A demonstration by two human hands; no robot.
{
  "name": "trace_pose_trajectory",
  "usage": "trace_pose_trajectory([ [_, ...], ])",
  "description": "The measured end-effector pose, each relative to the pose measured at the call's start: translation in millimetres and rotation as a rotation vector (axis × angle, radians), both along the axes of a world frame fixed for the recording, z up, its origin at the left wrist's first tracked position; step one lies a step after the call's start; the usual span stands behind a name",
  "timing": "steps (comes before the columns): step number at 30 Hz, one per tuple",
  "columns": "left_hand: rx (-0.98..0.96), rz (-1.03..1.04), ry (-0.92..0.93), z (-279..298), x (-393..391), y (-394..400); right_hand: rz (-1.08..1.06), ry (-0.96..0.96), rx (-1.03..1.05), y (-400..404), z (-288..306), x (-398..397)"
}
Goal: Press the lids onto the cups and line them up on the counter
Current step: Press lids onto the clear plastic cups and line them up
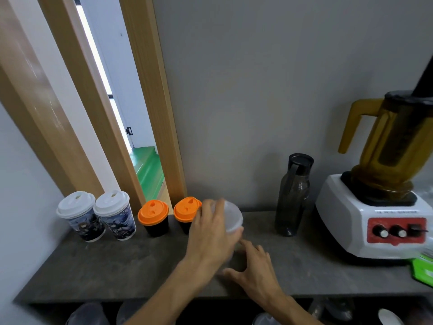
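From the head view, the left hand [212, 233] curls its fingers over a blurred clear plastic cup with a translucent lid [232, 219], which stands on the grey stone counter [105, 266] just right of two black cups with orange lids [169, 215]. Two printed paper cups with white lids [96, 214] continue the row leftward. The right hand [254, 269] rests on the counter beside the cup's base, fingers spread and relaxed.
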State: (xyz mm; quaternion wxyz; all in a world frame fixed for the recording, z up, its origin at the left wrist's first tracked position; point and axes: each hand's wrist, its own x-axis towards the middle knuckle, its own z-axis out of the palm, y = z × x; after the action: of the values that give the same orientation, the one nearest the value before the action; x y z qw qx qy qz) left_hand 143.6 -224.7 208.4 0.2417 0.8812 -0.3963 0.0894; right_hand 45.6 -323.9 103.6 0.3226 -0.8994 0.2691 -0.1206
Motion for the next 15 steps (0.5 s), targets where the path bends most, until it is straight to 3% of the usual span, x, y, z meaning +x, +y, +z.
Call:
trace_pose_trajectory([
  [3,0.037,-0.001,-0.093,9,30,-22,-0.039,0.007,0.002,-7,4,-14],
  [15,0.133,0.038,-0.123,-11,66,-54,-0.072,0.028,-0.067,-22,1,-47],
])
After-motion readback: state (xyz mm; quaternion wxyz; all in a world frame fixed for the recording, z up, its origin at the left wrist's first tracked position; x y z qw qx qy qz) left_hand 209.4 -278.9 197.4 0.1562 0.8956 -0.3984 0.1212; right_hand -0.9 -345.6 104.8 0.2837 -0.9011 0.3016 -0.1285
